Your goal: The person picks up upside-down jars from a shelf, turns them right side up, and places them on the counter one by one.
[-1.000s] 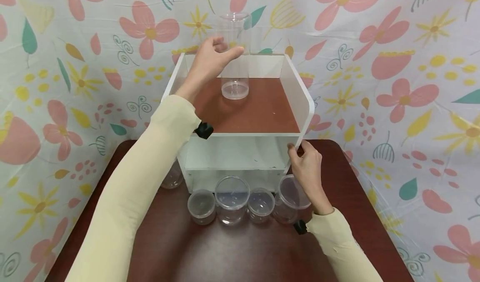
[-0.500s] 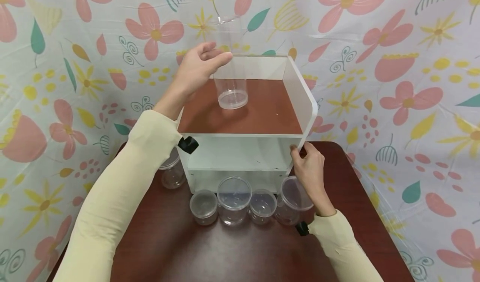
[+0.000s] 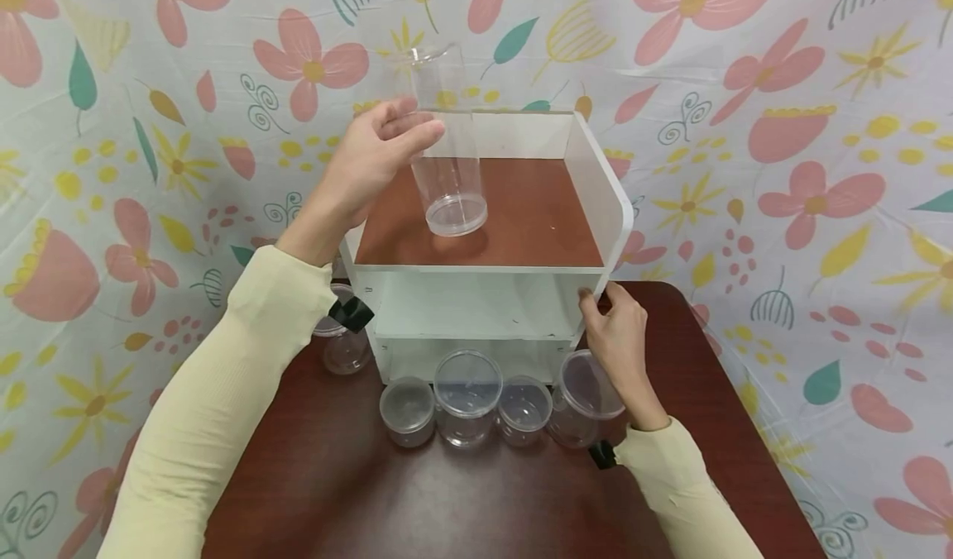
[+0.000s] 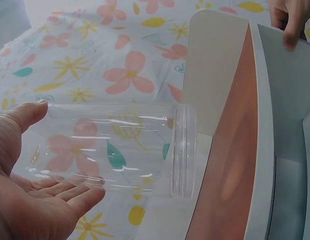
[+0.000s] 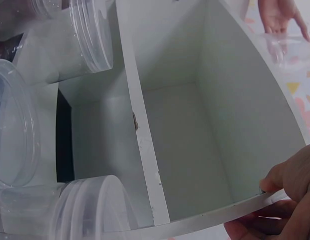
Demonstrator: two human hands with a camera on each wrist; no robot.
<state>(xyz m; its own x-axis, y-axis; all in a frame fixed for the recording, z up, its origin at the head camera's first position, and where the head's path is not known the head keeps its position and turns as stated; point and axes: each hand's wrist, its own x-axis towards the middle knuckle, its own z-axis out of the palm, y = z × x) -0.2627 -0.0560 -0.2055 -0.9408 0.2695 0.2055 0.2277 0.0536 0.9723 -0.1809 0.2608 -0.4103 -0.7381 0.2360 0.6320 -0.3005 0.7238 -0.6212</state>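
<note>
My left hand (image 3: 372,162) holds a tall clear plastic jar (image 3: 447,162) between thumb and fingers. The jar hangs slightly tilted above the red-brown top of a small white shelf unit (image 3: 476,303); its ridged, lid-like end points down. In the left wrist view, the jar (image 4: 119,145) lies across the palm, and that end is nearest the brown board. My right hand (image 3: 616,340) pinches the front edge of the unit's right side panel, thumb inside and fingers outside. In the right wrist view, the thumb of the right hand (image 5: 295,190) presses the panel's inner face.
In front of the unit stand several lidded clear jars, among them a short jar (image 3: 407,412) and a taller jar (image 3: 467,398). Another jar (image 3: 346,348) stands left of the unit. All rest on a dark red table (image 3: 417,501), with a flowered cloth (image 3: 782,129) behind.
My left hand has drawn the jar left and nearer to me, tilting it so its top leans left. My right hand stays on the side panel.
</note>
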